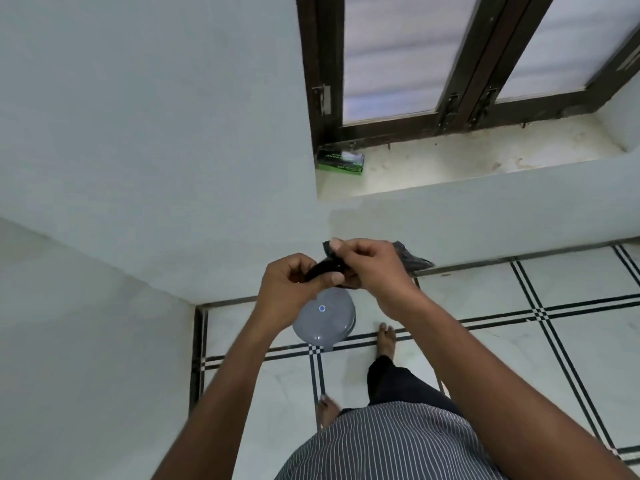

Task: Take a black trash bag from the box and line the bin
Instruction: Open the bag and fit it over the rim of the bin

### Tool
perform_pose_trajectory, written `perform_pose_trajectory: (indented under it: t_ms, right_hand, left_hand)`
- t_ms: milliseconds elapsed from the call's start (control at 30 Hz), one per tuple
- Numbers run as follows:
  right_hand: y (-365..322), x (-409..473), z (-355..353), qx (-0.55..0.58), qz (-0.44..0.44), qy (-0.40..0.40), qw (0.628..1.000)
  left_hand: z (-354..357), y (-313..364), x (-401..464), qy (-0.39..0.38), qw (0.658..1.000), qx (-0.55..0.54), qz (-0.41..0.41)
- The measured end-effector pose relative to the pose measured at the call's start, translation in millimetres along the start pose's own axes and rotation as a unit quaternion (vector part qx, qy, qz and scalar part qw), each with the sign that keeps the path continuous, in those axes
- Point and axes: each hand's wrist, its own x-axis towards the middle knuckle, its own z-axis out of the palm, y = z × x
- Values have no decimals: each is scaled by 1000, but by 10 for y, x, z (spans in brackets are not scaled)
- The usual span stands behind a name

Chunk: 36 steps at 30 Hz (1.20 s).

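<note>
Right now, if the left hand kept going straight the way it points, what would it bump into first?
The left hand points toward the right hand, both gripping the black trash bag. It would meet the bag, then the right hand almost at once. Depth is hard to judge.
</note>
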Motion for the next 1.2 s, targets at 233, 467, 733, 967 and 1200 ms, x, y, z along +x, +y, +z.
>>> perform_pose_trajectory:
  t_ms: [233,467,733,967,1200]
  right_hand:
    - [44,-93,-14,-38,3,113,993]
    - [-66,-157,-221,-137,83,-145,976]
    - [-231,-221,-504,-48,-13,-78,996]
    - [-264,-223,-684,-44,-58,-46,996]
    - [-329,-73,-961,156,16,11,988]
  left_hand:
    - [-170,-99,-281,13,963,-259,-67]
    - [-131,-7,-248,120,960,-230,-109]
    - [314,299,-241,308,945,-3,105]
    - [622,584,-289,84,994,-64,20]
    - [441,424,-160,133,925,-350,-71]
